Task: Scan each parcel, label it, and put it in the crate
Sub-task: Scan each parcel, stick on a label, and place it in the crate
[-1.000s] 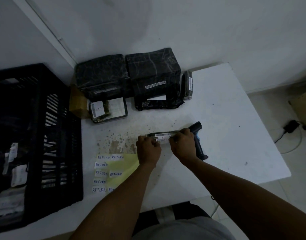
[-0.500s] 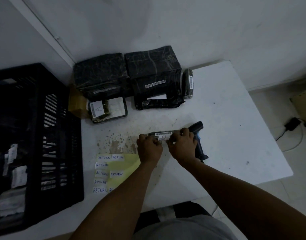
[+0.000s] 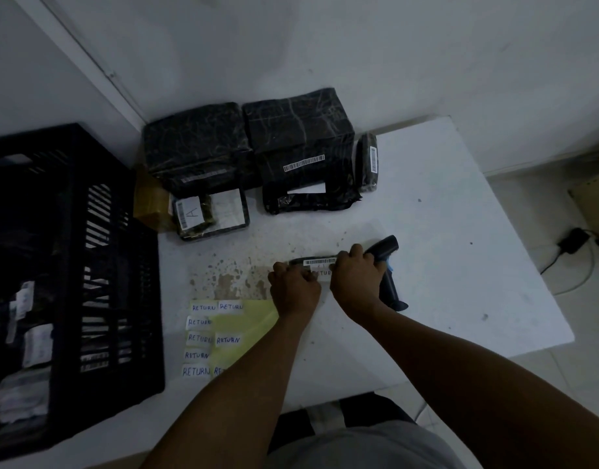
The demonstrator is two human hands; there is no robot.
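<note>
The person is pinching a slim black-wrapped parcel (image 3: 313,262) between the curled fingers of the left hand (image 3: 294,290) and right hand (image 3: 355,277) on the white worktop (image 3: 443,265), pressing on a white handwritten "RETURN" label (image 3: 322,273) that could crease or lift if the parcel slides.

A white, stained rectangular table (image 3: 460,265) fills mid-frame. On it: a black slatted plastic crate (image 3: 71,265) at left, black-wrapped parcels (image 3: 298,143) at upper centre, a yellow sheet of handwritten RETURN labels (image 3: 244,326) lower centre, and a black handheld scanner (image 3: 389,282) right of centre.
</note>
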